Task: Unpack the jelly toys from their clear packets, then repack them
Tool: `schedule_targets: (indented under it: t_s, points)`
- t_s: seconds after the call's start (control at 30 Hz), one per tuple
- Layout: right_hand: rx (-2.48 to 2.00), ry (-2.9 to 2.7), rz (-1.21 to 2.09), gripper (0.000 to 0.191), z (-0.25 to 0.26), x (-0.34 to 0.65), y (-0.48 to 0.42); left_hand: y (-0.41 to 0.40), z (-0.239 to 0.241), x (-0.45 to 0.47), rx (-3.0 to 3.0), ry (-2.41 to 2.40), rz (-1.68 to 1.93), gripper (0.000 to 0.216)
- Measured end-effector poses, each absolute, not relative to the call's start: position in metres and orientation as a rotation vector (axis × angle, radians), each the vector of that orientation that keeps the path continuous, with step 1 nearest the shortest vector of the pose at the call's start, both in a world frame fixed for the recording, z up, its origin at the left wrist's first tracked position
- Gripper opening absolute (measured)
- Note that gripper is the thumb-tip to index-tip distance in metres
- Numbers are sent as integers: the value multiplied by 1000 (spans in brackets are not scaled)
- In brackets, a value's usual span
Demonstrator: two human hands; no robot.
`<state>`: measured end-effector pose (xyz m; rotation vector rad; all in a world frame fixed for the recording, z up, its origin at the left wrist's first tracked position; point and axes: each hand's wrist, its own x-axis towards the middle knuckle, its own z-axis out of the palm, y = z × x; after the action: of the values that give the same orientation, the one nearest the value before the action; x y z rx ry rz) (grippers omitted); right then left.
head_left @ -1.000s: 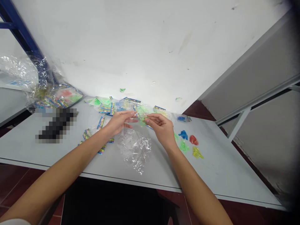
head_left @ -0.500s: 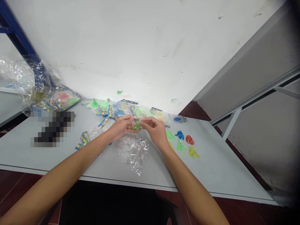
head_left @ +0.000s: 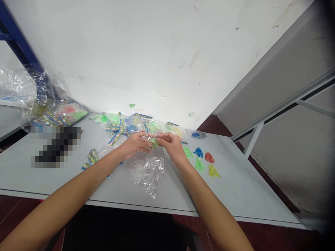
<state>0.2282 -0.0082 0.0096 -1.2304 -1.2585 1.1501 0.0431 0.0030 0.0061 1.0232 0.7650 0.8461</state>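
My left hand (head_left: 134, 144) and my right hand (head_left: 170, 145) meet over the middle of the grey table (head_left: 240, 188). Both pinch one small clear packet with a green jelly toy (head_left: 154, 142) between the fingertips. Just below the hands lies a heap of empty clear wrappers (head_left: 148, 171). To the right of my right hand lie several loose jelly toys: green (head_left: 187, 151), blue (head_left: 198, 152), red (head_left: 209, 157) and yellow (head_left: 213, 171).
Sealed packets with colourful header cards (head_left: 123, 124) are scattered behind the hands along the white wall. A large clear bag with more packets (head_left: 59, 113) sits at the far left. A blurred dark object (head_left: 55, 146) lies on the left. A grey metal frame (head_left: 274, 111) stands at the right.
My two hands have come closer together around the green packet and pulled slightly toward me. The view has tilted a little, nothing on the table has shifted.
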Motion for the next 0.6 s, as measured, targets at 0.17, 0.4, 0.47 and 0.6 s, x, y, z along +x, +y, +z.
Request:
schedule_targets:
  t_s: [0.17, 0.4, 0.47, 0.6]
  points:
    - [-1168, -1087, 1228, 42, 9, 231, -4, 8, 3, 40, 1037, 892, 808, 39]
    - [-1207, -1088, 1302, 44, 14, 228, -8, 11, 2, 40, 890, 821, 1003, 27]
    - [-1252, -1152, 1309, 42, 15, 227, -9, 9, 5, 40, 860, 781, 1007, 23]
    - [-1252, -1251, 1139, 39, 16, 226, -11, 7, 9, 41, 864, 758, 943, 20]
